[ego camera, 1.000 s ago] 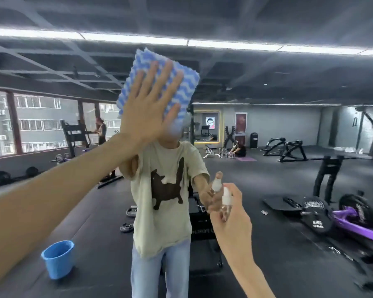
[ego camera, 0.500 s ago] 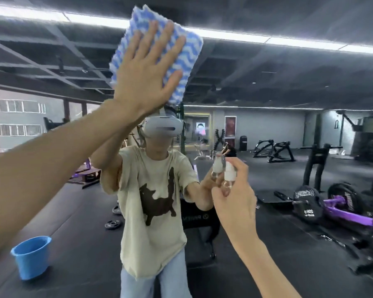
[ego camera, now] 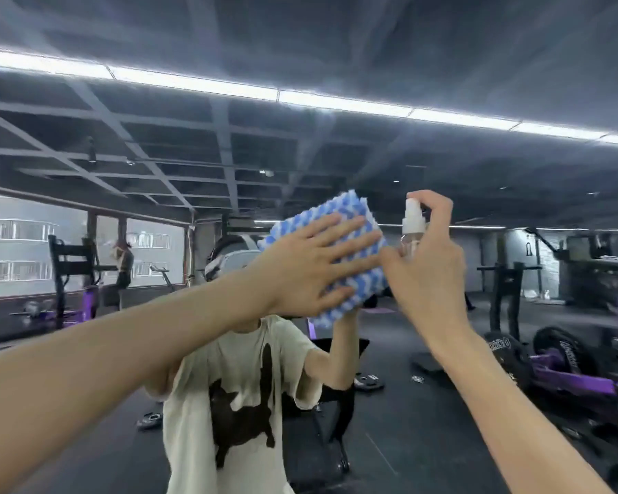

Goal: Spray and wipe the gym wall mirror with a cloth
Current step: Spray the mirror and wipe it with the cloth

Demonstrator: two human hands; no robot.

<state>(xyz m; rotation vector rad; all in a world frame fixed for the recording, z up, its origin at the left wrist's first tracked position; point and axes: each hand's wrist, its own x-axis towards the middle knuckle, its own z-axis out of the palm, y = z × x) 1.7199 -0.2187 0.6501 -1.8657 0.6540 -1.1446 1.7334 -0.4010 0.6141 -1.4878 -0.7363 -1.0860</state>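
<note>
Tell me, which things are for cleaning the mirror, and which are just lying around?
For the job: cloth under left hand, spray bottle in right hand, mirror.
Just lying about: weight plates, purple bar, rack.

This is a gym, seen reflected in its wall mirror (ego camera: 443, 155). Left of the reflected cream T-shirt (ego camera: 236, 386) a black rack (ego camera: 63, 279) stands before windows (ego camera: 15, 251). Right of it, weight plates (ego camera: 498, 346) lie by a purple machine (ego camera: 571, 381). Above it run strip lights (ego camera: 336, 103).

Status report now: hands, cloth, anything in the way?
Left hand flat, pressing cloth on mirror. Right hand grips spray bottle, finger on top. Nothing blocking seen.
</note>
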